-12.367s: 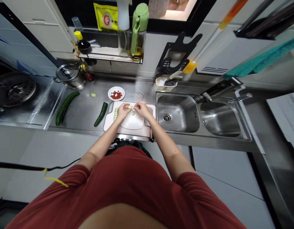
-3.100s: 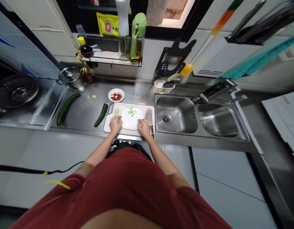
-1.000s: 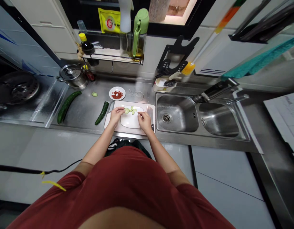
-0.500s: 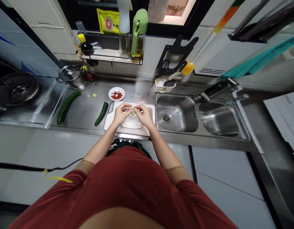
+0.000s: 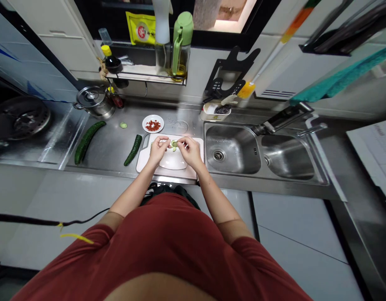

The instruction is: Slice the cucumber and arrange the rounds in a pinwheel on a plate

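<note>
My left hand [image 5: 158, 149] and my right hand [image 5: 188, 150] are over a white cutting board [image 5: 143, 161]. Pale green cucumber slices [image 5: 174, 144] show between them, and a slice touches the fingertips of my right hand. My left fingers are pinched together; what they hold, if anything, is too small to tell. Beneath my hands lies a white plate or bowl [image 5: 173, 162], partly covered by them. A dark green cucumber piece [image 5: 133, 149] rests just left of the board. Behind the board stands a white plate with chopped red pieces [image 5: 153, 124].
A long cucumber [image 5: 88, 142] and a small slice [image 5: 123, 125] lie on the steel counter to the left. A lidded pot [image 5: 95, 102] stands behind them. The double sink [image 5: 233, 148] borders the board's right side. Bottles stand on a shelf [image 5: 142, 75] above.
My hands have moved slightly apart, with the left one shifting a little to the left. More of the green slices shows between them.
</note>
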The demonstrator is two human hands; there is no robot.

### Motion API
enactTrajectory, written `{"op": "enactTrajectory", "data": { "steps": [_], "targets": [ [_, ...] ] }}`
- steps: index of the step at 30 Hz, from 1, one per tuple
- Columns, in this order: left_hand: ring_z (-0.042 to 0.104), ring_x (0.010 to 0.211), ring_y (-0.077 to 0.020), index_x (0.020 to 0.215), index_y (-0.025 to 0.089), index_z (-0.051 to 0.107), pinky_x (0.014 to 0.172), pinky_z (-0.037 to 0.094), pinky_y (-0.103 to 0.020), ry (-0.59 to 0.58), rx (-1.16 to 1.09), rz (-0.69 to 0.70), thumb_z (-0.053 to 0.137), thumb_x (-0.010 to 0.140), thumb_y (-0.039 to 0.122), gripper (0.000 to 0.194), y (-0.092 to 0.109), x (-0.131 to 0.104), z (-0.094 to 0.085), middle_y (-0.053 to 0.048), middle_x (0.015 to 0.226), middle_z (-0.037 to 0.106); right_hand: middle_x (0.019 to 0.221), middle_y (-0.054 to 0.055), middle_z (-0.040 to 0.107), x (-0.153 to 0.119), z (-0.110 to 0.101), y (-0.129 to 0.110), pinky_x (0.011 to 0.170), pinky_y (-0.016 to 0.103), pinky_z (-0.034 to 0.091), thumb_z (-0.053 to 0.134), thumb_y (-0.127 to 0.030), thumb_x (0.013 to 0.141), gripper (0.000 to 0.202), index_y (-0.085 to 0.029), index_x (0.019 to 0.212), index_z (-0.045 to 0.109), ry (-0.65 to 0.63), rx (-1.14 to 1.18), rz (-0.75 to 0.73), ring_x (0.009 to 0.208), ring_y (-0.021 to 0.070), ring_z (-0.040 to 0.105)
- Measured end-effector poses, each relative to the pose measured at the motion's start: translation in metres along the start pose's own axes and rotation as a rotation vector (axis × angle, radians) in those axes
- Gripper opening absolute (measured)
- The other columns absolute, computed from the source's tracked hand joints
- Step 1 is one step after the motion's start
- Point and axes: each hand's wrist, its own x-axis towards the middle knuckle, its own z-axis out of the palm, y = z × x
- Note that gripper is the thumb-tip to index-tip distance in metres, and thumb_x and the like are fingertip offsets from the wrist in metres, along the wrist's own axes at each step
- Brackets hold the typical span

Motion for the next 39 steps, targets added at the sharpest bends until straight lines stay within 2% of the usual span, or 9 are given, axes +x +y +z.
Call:
{"op": "enactTrajectory", "data": {
  "steps": [4, 7, 14, 19, 28, 32, 39],
  "targets": [
    [0.051, 0.052, -0.0058, 0.104, 0.020, 0.059, 0.046, 0.029, -0.016, -0.193, -0.191, -0.339, 0.070, 0.072, 0.050, 0.046, 0.014, -0.006, 0.001, 0.000, 0.070, 0.064, 0.090, 0.005, 0.062, -0.001, -0.004, -0.001, 0.078, 0.032, 0.045, 0.049, -0.036, 0.096, 0.021, -0.022, 0.092, 0.064, 0.017, -0.027, -0.135, 0.086, 0.0190, 0.056],
    [0.053, 0.054, -0.0059, 0.106, 0.021, 0.058, 0.047, 0.031, -0.015, -0.258, -0.292, -0.401, 0.075, 0.067, 0.047, 0.050, 0.022, -0.006, 0.001, 0.000, 0.073, 0.064, 0.091, 0.005, 0.061, -0.001, -0.005, 0.002, 0.081, 0.034, 0.044, 0.048, -0.035, 0.097, 0.021, -0.024, 0.094, 0.065, 0.003, -0.081, -0.189, 0.090, 0.0204, 0.055],
    [0.053, 0.057, -0.0050, 0.109, 0.021, 0.058, 0.047, 0.031, -0.014, -0.237, -0.255, -0.335, 0.079, 0.062, 0.033, 0.053, 0.027, -0.005, 0.004, 0.001, 0.075, 0.064, 0.092, 0.006, 0.059, -0.002, -0.006, 0.005, 0.083, 0.035, 0.044, 0.049, -0.032, 0.097, 0.019, -0.025, 0.098, 0.068, 0.013, -0.116, -0.243, 0.091, 0.0205, 0.055],
    [0.053, 0.058, -0.0052, 0.111, 0.022, 0.058, 0.046, 0.029, -0.014, -0.181, -0.169, -0.260, 0.081, 0.060, 0.030, 0.057, 0.027, -0.002, 0.003, 0.001, 0.075, 0.065, 0.093, 0.006, 0.060, -0.002, -0.007, 0.007, 0.083, 0.036, 0.044, 0.049, -0.030, 0.097, 0.019, -0.025, 0.102, 0.067, -0.014, -0.130, -0.250, 0.092, 0.0210, 0.055],
    [0.055, 0.061, -0.0062, 0.111, 0.022, 0.057, 0.050, 0.031, -0.015, -0.217, -0.144, -0.210, 0.080, 0.058, 0.028, 0.058, 0.031, 0.000, 0.000, 0.004, 0.072, 0.063, 0.094, 0.006, 0.062, 0.000, -0.007, 0.007, 0.085, 0.037, 0.043, 0.050, -0.031, 0.096, 0.018, -0.025, 0.101, 0.066, -0.010, -0.114, -0.275, 0.094, 0.0214, 0.055],
    [0.053, 0.059, -0.0058, 0.110, 0.021, 0.056, 0.051, 0.032, -0.016, -0.200, -0.119, -0.126, 0.079, 0.059, 0.027, 0.057, 0.029, 0.002, 0.001, 0.006, 0.068, 0.060, 0.092, 0.006, 0.062, 0.001, -0.006, 0.004, 0.085, 0.038, 0.043, 0.048, -0.032, 0.097, 0.019, -0.024, 0.099, 0.065, -0.019, -0.117, -0.253, 0.093, 0.0219, 0.056],
    [0.057, 0.063, -0.0086, 0.110, 0.019, 0.053, 0.059, 0.041, -0.019, -0.190, -0.064, 0.042, 0.078, 0.064, 0.028, 0.054, 0.026, 0.003, 0.002, 0.003, 0.071, 0.064, 0.090, 0.006, 0.061, 0.000, -0.005, 0.001, 0.082, 0.035, 0.043, 0.048, -0.033, 0.096, 0.018, -0.022, 0.093, 0.063, -0.015, -0.080, -0.207, 0.090, 0.0208, 0.056]
  ]
}}
